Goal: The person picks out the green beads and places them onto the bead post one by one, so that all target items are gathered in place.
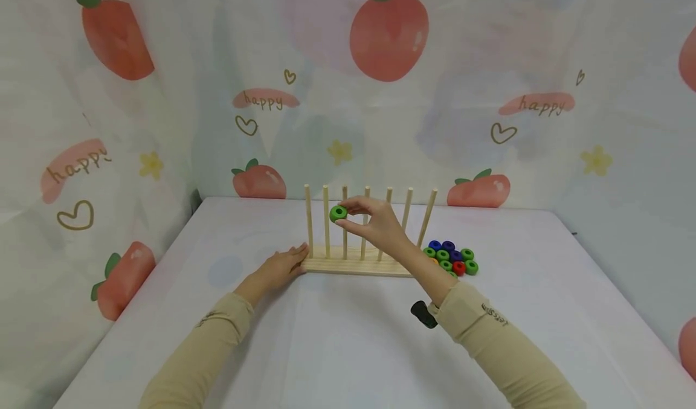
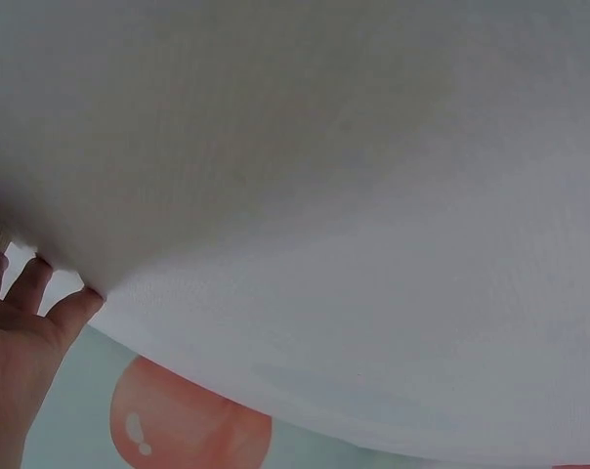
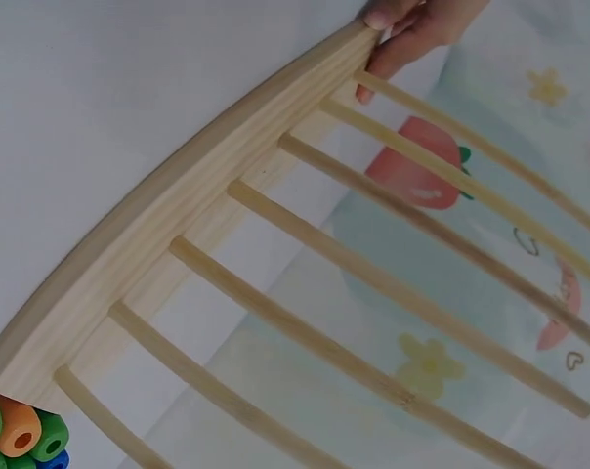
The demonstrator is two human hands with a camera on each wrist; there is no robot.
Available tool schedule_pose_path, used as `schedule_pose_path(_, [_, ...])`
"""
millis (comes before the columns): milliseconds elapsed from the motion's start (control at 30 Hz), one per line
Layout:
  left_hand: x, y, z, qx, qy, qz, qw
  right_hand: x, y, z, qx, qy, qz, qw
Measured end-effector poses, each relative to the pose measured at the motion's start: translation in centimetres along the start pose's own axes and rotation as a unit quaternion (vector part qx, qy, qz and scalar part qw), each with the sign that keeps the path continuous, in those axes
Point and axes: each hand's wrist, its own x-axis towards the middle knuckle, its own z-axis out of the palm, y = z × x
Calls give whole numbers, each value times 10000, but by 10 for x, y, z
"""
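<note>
The step in hand looked like bringing the green bead [image 1: 334, 217] to a peg of the peg rack [image 1: 359, 267]. To do it well, the bead's hole, which faced roughly toward the head camera, would probably have needed tipping to lie level, then centring above one peg's tip before the fingers let go. The bead showed in front of the rack, overlapping the third peg [image 1: 345, 240] from its left end, and lower in the head view than the peg tops, so some lift was likely called for. Depth between bead and peg could not be told. A light hold at the bead's rim, with the hole uncovered, seemed the best guard against jamming or dropping it.

The right hand [image 1: 375, 223] pinched the bead between thumb and fingertips, the fingers only partly closed and a gap left behind the bead. The left hand [image 1: 280, 269] gripped the left end of the rack's base, thumb at the front and a finger behind; steady pressure there would likely have stopped the rack sliding on the counter [image 1: 348, 336]. All seven pegs stood bare, and the other beads [image 1: 455, 257] lay clustered beside the rack's right end.
</note>
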Motion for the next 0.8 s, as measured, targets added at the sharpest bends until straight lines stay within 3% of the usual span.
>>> schedule_pose_path(800, [4, -6, -2, 14, -138, 32, 9999, 44, -14, -3, -62, -88, -225, 9997])
